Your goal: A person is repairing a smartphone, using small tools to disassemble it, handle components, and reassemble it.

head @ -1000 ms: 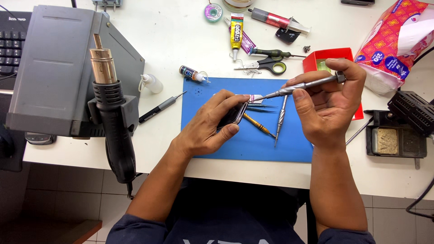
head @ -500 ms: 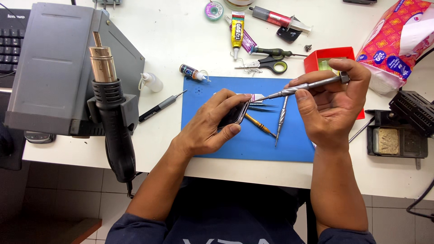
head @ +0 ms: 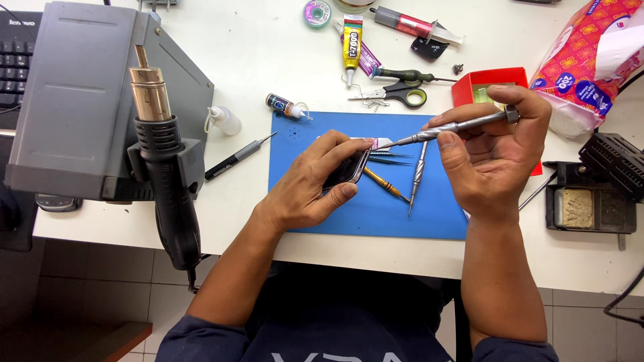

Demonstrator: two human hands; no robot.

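On blue mat [head: 322, 221], left fingers [head: 335, 151] gripping phone [head: 349, 171], right fingers [head: 469, 127] pinching screwdriver [head: 449, 129], yellow tube [head: 351, 37] above.

Both forearms come up from the bottom edge, bare from the dark blue sleeves that end near the elbows. The left arm slants up and to the right; its wrist is bent slightly and the left hand [head: 315, 184] lies palm down, knuckles toward the camera. Its fingers curl forward and close in a grip, the thumb [head: 339, 196] stretched along the near side, the fingertips pressed together at the far side. The right arm rises almost straight. The right hand [head: 493, 157] stands higher, back toward the camera, thumb [head: 451, 153] and curled fingers pinched shut in a pen-like grip. The two hands are near but apart.
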